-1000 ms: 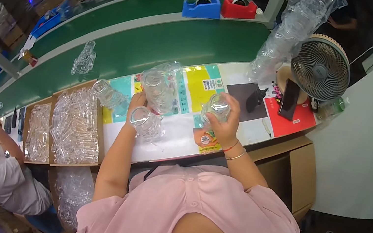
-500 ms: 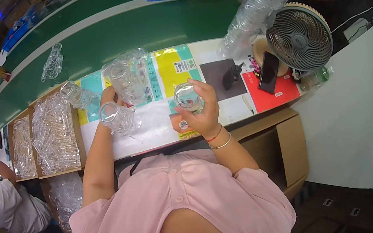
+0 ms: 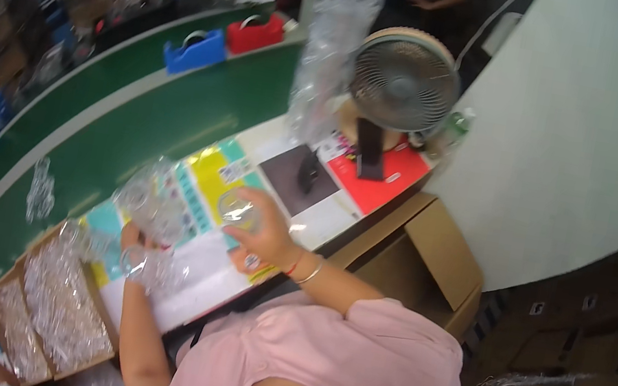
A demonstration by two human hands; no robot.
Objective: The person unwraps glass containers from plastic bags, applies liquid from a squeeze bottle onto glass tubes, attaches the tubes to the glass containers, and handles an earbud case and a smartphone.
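Note:
My right hand holds a small clear round glass piece above the table with its coloured sheets. My left hand is closed on a clear plastic bag that has a glass piece in it. Just above it a crumpled clear plastic wrap lies on the sheets. The two hands are a short way apart.
A cardboard box full of wrapped glass pieces stands at my left. A desk fan, a red pad and a dark pad sit to the right, a green conveyor belt behind, an open carton under the table.
The view has swung to the right and tilted, so the table sits further left. Both hands keep their hold, and the right hand with the glass piece stays raised over the sheets.

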